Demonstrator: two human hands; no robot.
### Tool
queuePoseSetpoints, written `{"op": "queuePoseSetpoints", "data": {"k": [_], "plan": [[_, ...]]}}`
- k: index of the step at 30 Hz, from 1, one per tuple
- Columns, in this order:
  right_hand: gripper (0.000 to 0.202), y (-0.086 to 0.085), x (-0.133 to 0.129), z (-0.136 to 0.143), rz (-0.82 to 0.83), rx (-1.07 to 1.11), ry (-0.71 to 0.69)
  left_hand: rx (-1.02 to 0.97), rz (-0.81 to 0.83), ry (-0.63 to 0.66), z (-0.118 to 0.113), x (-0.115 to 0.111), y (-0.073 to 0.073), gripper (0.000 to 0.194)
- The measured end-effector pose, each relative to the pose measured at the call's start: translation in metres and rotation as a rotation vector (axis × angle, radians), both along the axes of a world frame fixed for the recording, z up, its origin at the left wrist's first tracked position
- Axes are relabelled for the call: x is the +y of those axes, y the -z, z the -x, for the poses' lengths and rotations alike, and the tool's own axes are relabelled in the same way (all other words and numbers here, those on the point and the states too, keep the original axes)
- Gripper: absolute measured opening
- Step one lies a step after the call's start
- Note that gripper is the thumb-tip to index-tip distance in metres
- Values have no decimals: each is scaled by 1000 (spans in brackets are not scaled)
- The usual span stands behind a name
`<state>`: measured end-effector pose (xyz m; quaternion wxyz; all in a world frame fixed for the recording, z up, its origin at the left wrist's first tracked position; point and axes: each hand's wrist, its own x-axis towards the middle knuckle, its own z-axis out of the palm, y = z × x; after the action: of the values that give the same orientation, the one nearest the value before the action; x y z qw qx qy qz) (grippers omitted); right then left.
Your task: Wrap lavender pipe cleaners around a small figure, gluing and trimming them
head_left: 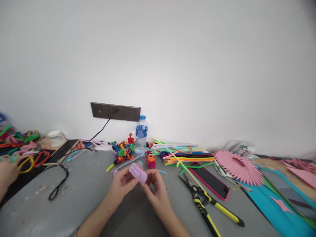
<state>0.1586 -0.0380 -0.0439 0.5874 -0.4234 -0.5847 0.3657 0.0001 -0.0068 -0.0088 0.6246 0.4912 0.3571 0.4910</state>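
Note:
A lilac bundle of coiled pipe cleaner [138,173] is held up over the grey table mat, near the middle of the view. My left hand [122,182] grips it from the left, fingers behind and thumb in front. On the other side, my right hand [155,185] pinches its right end between thumb and fingers. Just beyond my hands lie small colourful pipe-cleaner figures [125,151] and an orange and magenta one [151,161]. A pile of loose pipe cleaners [185,153] lies behind and to the right.
A water bottle [141,135] stands against the wall. Right of my hands lie pliers [197,192], a pink-cased phone [209,181] and a pink paper fan ring [238,168]. A black cable [59,187] and another person's hand [8,174] near scissors [40,159] are at left.

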Motion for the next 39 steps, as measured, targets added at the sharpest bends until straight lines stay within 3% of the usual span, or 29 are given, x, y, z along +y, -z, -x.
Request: {"op": "queuePoseSetpoints", "data": {"k": [39], "plan": [[23,-6,-3,-1,38,-1,7,17,9,-1,0,-1,-3,51]]}}
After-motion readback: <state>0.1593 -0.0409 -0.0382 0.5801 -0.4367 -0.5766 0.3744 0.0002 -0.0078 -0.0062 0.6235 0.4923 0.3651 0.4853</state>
